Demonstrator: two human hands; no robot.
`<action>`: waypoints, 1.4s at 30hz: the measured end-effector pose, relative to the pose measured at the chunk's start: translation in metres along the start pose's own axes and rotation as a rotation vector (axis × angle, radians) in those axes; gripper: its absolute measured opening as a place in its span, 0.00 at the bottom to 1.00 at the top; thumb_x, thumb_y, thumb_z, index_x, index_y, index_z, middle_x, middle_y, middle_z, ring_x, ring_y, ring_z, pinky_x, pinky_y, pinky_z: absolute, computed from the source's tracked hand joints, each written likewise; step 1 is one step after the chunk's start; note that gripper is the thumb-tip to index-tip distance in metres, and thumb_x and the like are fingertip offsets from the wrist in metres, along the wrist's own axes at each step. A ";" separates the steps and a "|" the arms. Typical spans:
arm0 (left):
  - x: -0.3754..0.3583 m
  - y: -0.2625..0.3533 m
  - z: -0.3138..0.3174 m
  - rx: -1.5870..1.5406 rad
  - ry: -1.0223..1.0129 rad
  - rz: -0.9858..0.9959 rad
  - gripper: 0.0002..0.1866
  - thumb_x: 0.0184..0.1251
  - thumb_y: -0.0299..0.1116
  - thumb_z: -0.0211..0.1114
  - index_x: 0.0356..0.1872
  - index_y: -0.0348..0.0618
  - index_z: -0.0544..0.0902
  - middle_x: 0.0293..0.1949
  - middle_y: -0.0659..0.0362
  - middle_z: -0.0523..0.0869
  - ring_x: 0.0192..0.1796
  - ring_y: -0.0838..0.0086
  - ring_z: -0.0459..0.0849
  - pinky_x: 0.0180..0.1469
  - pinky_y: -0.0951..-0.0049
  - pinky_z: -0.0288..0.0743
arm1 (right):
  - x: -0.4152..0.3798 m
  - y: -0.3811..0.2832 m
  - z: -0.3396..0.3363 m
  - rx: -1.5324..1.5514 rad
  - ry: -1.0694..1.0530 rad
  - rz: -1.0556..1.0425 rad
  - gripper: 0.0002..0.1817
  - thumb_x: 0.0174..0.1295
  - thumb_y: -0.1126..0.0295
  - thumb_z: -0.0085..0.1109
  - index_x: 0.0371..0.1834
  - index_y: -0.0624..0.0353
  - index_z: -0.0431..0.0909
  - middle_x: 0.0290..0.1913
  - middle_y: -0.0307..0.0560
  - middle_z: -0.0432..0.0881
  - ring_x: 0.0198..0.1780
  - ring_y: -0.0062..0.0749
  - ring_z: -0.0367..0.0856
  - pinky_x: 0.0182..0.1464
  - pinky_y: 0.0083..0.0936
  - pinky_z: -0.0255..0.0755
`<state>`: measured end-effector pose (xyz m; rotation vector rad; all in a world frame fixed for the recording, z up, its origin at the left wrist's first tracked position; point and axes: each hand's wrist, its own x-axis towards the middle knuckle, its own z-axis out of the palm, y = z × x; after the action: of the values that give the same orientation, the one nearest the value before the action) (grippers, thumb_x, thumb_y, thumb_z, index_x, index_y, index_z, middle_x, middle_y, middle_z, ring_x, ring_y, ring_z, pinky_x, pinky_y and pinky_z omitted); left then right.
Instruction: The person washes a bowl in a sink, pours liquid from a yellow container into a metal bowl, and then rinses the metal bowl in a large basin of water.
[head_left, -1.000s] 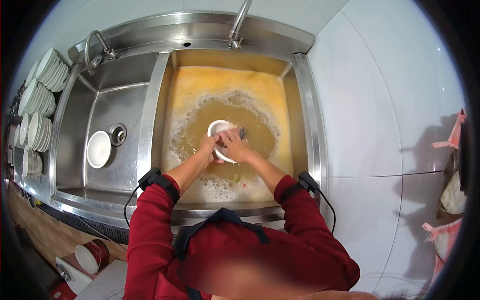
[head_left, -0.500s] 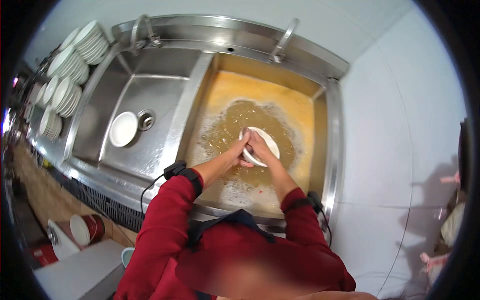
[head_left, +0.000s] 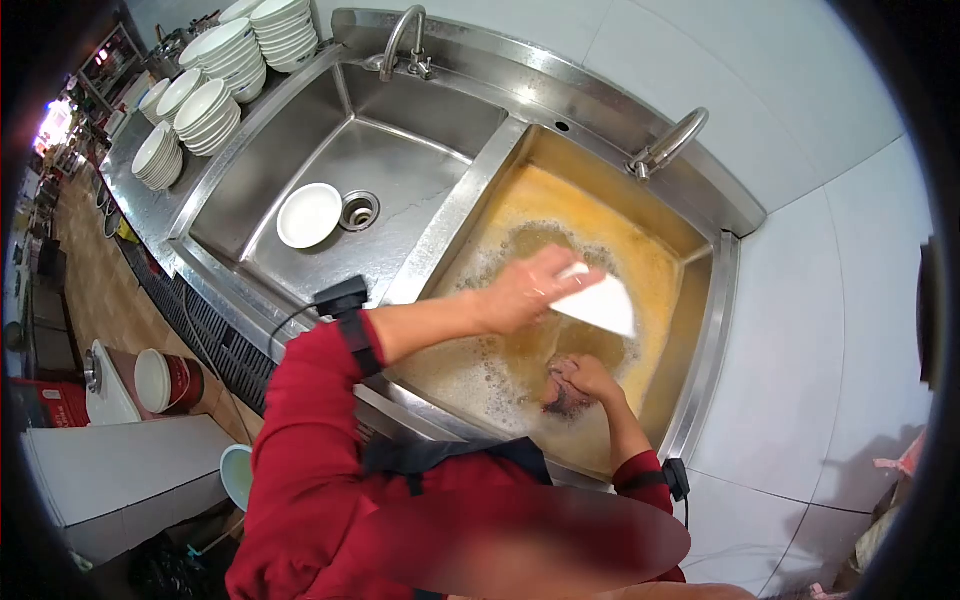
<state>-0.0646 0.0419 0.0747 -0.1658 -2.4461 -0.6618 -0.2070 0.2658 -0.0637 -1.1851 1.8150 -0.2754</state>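
Note:
My left hand (head_left: 525, 290) grips a white bowl (head_left: 600, 303) by its edge and holds it tilted above the murky, foamy water of the right sink basin (head_left: 700, 290). The hand is slightly blurred. Lower and nearer to me, my right hand (head_left: 588, 377) is closed around a wet, pinkish-dark cloth (head_left: 566, 394) at the water surface. Another white bowl (head_left: 309, 215) rests in the left basin (head_left: 420, 130), beside the drain (head_left: 360, 210).
Stacks of white bowls (head_left: 225, 55) stand on the steel counter left of the sink. Two faucets, a left one (head_left: 405, 45) and a right one (head_left: 672, 145), rise behind the basins. A tiled wall (head_left: 790, 330) borders the right side. A bucket (head_left: 165, 380) stands lower left.
My hands have separated. The left has lifted the bowl and tilted it; the right has drawn back toward me, with the cloth now visible. The view has shifted.

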 end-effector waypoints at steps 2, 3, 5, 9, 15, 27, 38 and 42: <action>-0.002 -0.008 -0.047 0.117 0.161 -0.059 0.37 0.38 0.15 0.62 0.58 0.52 0.71 0.50 0.53 0.75 0.51 0.58 0.76 0.48 0.65 0.76 | -0.004 0.018 0.016 0.000 0.363 0.292 0.17 0.48 0.66 0.52 0.40 0.65 0.75 0.38 0.63 0.79 0.43 0.54 0.77 0.47 0.39 0.70; -0.004 -0.027 -0.066 0.303 0.268 -0.038 0.34 0.39 0.15 0.62 0.55 0.48 0.73 0.48 0.53 0.77 0.50 0.59 0.76 0.48 0.66 0.75 | -0.004 0.025 0.021 0.008 0.366 0.303 0.17 0.48 0.66 0.52 0.40 0.65 0.75 0.38 0.63 0.79 0.43 0.54 0.77 0.47 0.39 0.70; -0.011 -0.063 -0.114 0.301 0.423 -0.172 0.34 0.40 0.12 0.52 0.55 0.49 0.74 0.46 0.52 0.76 0.49 0.56 0.73 0.54 0.61 0.68 | -0.009 0.037 0.031 -0.117 0.388 0.427 0.18 0.50 0.66 0.51 0.41 0.65 0.75 0.39 0.65 0.78 0.43 0.55 0.77 0.48 0.41 0.69; -0.086 -0.180 -0.158 0.441 0.326 -0.858 0.28 0.40 0.21 0.52 0.50 0.47 0.77 0.46 0.46 0.77 0.50 0.51 0.75 0.52 0.60 0.69 | -0.019 0.026 0.035 -0.179 0.421 0.421 0.17 0.51 0.65 0.49 0.41 0.64 0.75 0.39 0.65 0.78 0.43 0.56 0.76 0.47 0.42 0.69; -0.219 -0.274 -0.138 -0.075 -0.038 -1.415 0.23 0.41 0.24 0.53 0.45 0.41 0.79 0.35 0.45 0.81 0.40 0.54 0.82 0.44 0.51 0.73 | 0.004 0.040 0.048 0.068 0.488 0.326 0.18 0.52 0.62 0.52 0.42 0.61 0.76 0.40 0.62 0.78 0.44 0.53 0.77 0.46 0.39 0.70; -0.278 -0.304 -0.086 0.077 -0.290 -1.599 0.14 0.50 0.25 0.55 0.40 0.36 0.79 0.34 0.46 0.83 0.38 0.57 0.83 0.34 0.58 0.78 | -0.006 0.007 0.049 -0.061 0.333 0.206 0.19 0.42 0.68 0.55 0.40 0.62 0.76 0.34 0.60 0.80 0.39 0.47 0.80 0.41 0.35 0.72; -0.167 -0.251 -0.097 0.644 -0.052 -0.989 0.14 0.51 0.33 0.57 0.38 0.41 0.80 0.41 0.47 0.81 0.44 0.52 0.79 0.45 0.54 0.71 | -0.021 0.014 0.017 0.790 0.308 0.276 0.10 0.55 0.68 0.52 0.37 0.60 0.77 0.28 0.42 0.80 0.31 0.25 0.77 0.34 0.23 0.70; -0.048 -0.143 -0.082 0.196 0.247 -0.386 0.11 0.55 0.27 0.56 0.40 0.40 0.79 0.38 0.51 0.81 0.42 0.61 0.79 0.44 0.66 0.73 | -0.041 -0.009 -0.003 1.033 0.356 0.097 0.13 0.60 0.65 0.52 0.44 0.60 0.75 0.39 0.38 0.78 0.38 0.21 0.74 0.39 0.20 0.69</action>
<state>-0.0204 -0.1210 0.0446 0.4506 -2.2993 -0.5579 -0.1997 0.2941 -0.0331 -0.3179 1.6238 -1.2470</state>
